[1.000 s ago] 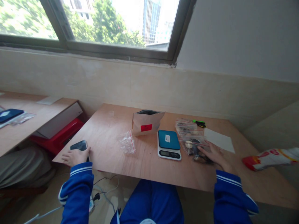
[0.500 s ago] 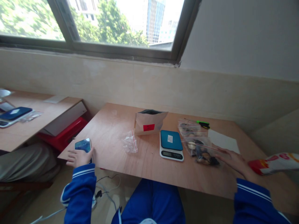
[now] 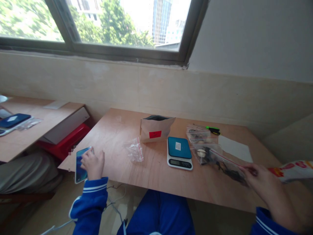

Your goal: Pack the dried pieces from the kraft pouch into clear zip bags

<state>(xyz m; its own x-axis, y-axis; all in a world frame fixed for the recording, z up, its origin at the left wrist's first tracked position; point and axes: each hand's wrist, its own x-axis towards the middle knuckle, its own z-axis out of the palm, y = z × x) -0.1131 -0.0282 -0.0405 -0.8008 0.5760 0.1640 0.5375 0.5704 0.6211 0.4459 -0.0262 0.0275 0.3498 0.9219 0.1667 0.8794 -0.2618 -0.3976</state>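
Note:
My left hand is closed round a phone with a lit screen, held at the near left corner of the wooden table. My right hand pinches the red-zip edge of a clear bag of dark pieces and lifts that end off the table. More clear filled bags lie behind it. A small scale with a blue platform sits mid-table. A brown paper pouch with a red label stands open behind it. An empty clear zip bag lies to its left.
A white sheet of paper and a green-and-black pen lie at the back right. A red-and-white snack packet rests at the right edge. A second table at left carries another blue scale. Cables trail on the floor.
My left hand has picked the phone up off the table edge and tilted it toward me. My right hand slid right and took hold of the nearest filled bag, pulling it along.

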